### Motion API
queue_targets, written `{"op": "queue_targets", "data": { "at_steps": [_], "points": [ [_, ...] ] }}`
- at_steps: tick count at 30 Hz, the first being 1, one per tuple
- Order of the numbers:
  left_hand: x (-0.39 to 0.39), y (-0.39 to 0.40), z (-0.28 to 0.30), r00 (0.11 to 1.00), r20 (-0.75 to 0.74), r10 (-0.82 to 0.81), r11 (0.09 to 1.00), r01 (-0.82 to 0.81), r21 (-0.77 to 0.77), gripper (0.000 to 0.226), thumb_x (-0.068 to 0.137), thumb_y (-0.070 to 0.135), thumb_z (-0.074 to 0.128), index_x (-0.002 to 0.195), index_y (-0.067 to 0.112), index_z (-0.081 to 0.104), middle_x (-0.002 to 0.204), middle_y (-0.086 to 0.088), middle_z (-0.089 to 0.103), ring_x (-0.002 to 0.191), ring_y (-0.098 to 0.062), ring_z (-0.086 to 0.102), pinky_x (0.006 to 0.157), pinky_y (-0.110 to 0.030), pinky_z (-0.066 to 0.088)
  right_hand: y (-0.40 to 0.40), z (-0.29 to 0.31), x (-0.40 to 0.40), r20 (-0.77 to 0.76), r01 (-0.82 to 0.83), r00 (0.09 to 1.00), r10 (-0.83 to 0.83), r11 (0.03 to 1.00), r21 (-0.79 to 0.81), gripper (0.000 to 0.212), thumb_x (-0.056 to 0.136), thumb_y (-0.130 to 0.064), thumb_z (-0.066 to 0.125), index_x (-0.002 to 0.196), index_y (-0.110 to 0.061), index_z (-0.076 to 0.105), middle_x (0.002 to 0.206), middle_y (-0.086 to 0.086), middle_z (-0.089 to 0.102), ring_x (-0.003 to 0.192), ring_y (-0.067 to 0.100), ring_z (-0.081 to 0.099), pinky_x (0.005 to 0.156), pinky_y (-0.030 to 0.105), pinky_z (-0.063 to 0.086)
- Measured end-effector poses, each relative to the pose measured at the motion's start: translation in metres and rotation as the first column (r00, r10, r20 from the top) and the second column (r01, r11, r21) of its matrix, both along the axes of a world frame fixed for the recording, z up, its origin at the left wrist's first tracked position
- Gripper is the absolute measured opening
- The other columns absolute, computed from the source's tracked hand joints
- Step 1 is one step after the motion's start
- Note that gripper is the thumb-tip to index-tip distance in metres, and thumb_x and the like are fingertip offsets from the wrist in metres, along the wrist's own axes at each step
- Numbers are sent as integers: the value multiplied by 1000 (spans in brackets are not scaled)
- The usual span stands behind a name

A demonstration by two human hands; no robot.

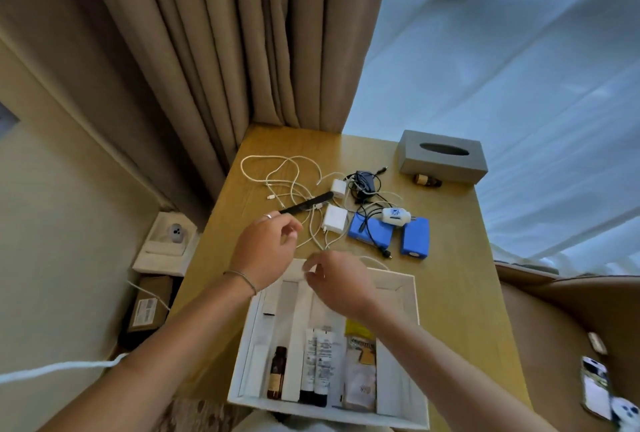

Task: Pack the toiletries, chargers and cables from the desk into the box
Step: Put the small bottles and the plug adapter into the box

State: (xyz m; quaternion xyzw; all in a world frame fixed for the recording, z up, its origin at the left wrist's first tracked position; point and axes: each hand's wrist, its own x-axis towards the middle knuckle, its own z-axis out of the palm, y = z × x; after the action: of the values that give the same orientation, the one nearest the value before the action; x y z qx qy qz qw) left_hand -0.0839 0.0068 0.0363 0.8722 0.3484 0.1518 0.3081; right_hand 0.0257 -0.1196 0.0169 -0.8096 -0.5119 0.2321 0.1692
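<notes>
The open white box [419, 320] stands at the desk's near edge. In it lie a brown bottle [277, 373], two tubes [317, 360] and a yellow packet [359, 334]. My left hand [265, 251] hovers beyond the box's far left corner, fingers curled, pinching a white cable [313, 235]. My right hand [337, 281] is over the box's far rim and pinches the same cable near its end. A black comb [306, 203] lies just past my left fingertips. Behind are looped white cables [277, 173], two white chargers [334, 218], a black charger lead [363, 182], two blue packs [414, 235] and a small white bottle [394, 217].
A grey tissue box [443, 156] stands at the desk's far right with a small brown bottle [427, 182] in front of it. Curtains hang behind the desk. A brown chair [571, 327] with a phone [595, 383] is on the right. Cardboard boxes [149, 307] sit on the floor at left.
</notes>
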Motion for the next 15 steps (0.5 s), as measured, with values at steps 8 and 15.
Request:
{"op": "queue_targets", "data": {
  "at_steps": [8,15],
  "points": [
    [82,19,-35,971,-231,-58,996,40,-82,18,91,16,56,99,26,69,101,5,67,86,-13,64,78,-34,58,5,16,114,-93,303,950,-298,951,53,21,94,-18,56,99,-21,77,88,-5,71,69,10,61,57,21,44],
    [140,29,-80,899,-436,-41,997,11,-70,40,91,20,56,129,29,55,123,-3,61,106,-24,64,84,-35,55,4,-10,193,-124,459,882,-454,888,16,22,94,-18,56,103,-19,76,96,-1,76,76,11,66,70,33,57]
  ]
}}
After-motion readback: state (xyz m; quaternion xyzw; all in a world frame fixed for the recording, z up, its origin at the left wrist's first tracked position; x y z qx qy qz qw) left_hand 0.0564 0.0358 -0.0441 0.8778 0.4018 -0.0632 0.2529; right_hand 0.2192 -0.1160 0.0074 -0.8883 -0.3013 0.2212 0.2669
